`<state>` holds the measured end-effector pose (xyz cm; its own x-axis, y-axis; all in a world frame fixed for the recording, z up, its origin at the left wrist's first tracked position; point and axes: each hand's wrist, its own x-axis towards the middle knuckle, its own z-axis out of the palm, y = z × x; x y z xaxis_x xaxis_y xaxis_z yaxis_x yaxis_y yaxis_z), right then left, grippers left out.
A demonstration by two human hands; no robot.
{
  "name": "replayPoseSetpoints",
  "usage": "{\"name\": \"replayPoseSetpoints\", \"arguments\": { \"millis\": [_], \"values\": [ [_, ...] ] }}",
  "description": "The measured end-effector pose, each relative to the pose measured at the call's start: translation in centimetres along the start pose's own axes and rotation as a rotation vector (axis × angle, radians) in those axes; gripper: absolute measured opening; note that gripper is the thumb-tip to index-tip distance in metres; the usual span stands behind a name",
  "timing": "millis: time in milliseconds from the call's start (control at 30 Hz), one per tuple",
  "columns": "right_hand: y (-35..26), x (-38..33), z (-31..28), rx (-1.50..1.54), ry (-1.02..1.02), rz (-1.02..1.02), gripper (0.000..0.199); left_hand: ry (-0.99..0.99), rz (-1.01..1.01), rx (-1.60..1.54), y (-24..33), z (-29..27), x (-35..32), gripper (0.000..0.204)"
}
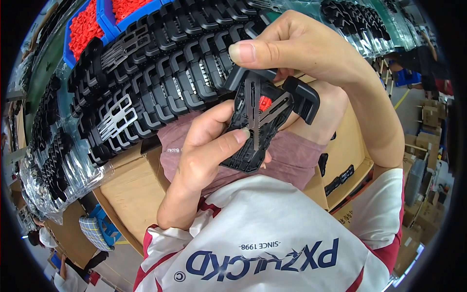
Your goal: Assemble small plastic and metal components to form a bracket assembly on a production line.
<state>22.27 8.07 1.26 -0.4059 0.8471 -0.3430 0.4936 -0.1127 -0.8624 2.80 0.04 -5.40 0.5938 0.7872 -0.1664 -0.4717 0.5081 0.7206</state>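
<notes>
A black plastic phone holder [238,146] is held above my lap with its inner side up. Toothed metal strips spread over it in a Y shape, and a small red piece [265,103] sits between two of them. My left hand [204,146] grips the lower left of the body, its thumb pressing near where the strips meet. From above, my right hand [296,46] holds the upper clamp arm, thumb on top; its other fingers are partly hidden. Another clamp arm [304,100] sticks out on the right side.
Rows of similar black clamp parts [168,92] lie on the bench ahead, with loose metal strips [116,119] on them. Blue bins [104,22] hold red pieces [85,31]. Cardboard boxes [131,190] flank my lap; the right one contains black parts [339,180]. A blue stool [99,228] stands lower left.
</notes>
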Motion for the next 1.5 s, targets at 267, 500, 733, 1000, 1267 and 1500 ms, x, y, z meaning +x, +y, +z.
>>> {"name": "replayPoseSetpoints", "arguments": {
  "millis": [267, 500, 733, 1000, 1267, 1500],
  "values": [
    [0.6, 0.2, 0.2, 0.048, 0.038, -0.050, 0.063, -0.070, 0.007, -0.023, 0.1, -0.2, -0.2, 0.036],
    [1.5, 1.3, 0.4, 0.070, -0.013, -0.033, 0.064, 0.012, 0.022, 0.071, -0.2, 0.1, -0.1, 0.032],
    [2.2, 1.8, 0.4, 0.094, -0.027, -0.018, 0.064, 0.023, 0.034, 0.088, -0.1, 0.2, -0.3, 0.031],
    [2.2, 2.0, 0.6, 0.104, -0.009, -0.043, 0.064, 0.069, 0.041, 0.071, 0.0, 0.4, -0.2, 0.023],
    [2.1, 1.7, 0.9, 0.149, -0.054, -0.034, 0.062, 0.189, 0.014, 0.155, 0.2, 1.2, -0.1, 0.015],
    [0.8, 1.4, 0.7, 0.155, -0.108, -0.043, 0.059, 0.196, 0.021, 0.174, 0.1, 1.0, 0.0, 0.013]
  ]
}}
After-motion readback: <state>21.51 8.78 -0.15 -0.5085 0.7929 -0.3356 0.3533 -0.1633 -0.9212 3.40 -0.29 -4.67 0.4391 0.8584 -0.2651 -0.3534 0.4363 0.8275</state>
